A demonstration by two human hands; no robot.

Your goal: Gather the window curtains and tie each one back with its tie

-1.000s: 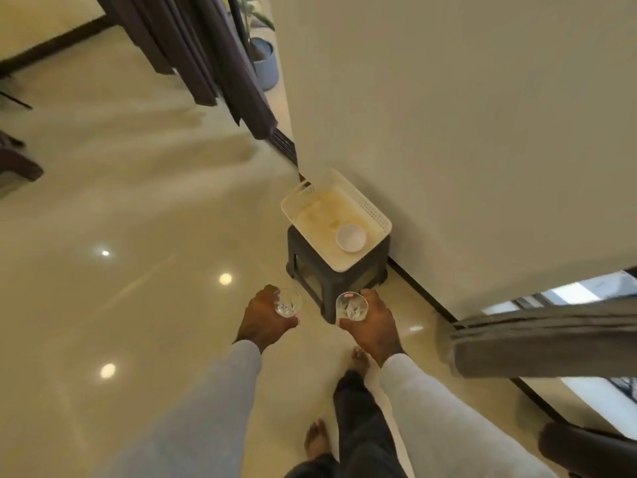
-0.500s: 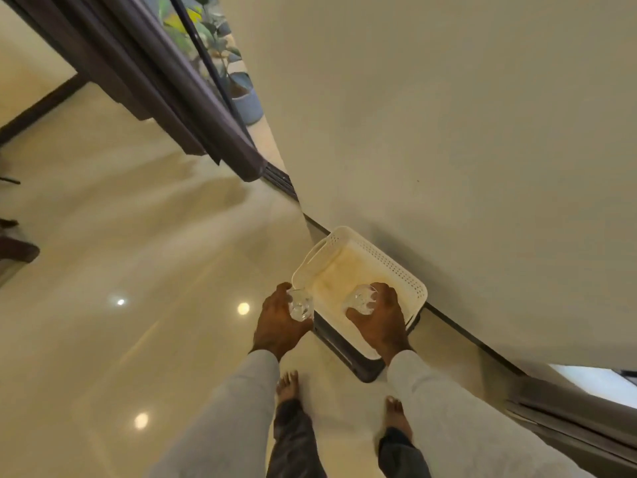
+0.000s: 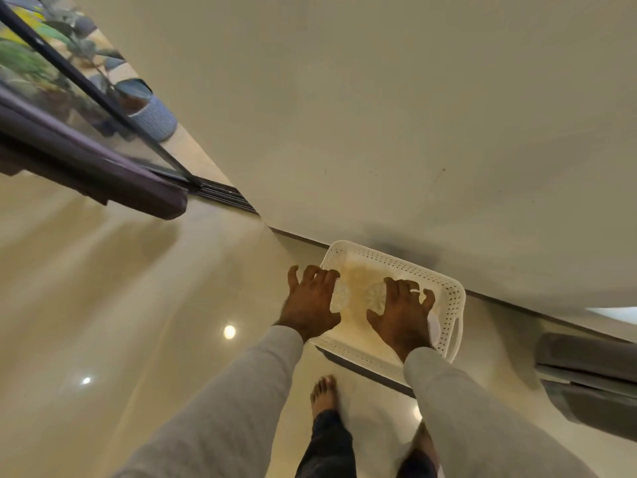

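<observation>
- Your left hand curls over a clear cut-glass tumbler at the near-left rim of the white perforated plastic basket; your right hand, a pale ring on one finger, grips a second clear cut-glass tumbler inside the basket.
- The basket sits on a dark stool, only its edge showing, close against the cream wall.
- Your bare foot stands on the glossy cream floor just in front of the stool.
- To your right, near your right sleeve, a grey curtain reaches in from the frame edge.
- Far left, well apart from both hands, a dark purple curtain hangs before the glass door, with a blue ribbed plant pot beyond it.
- Open floor spreads to your left.
</observation>
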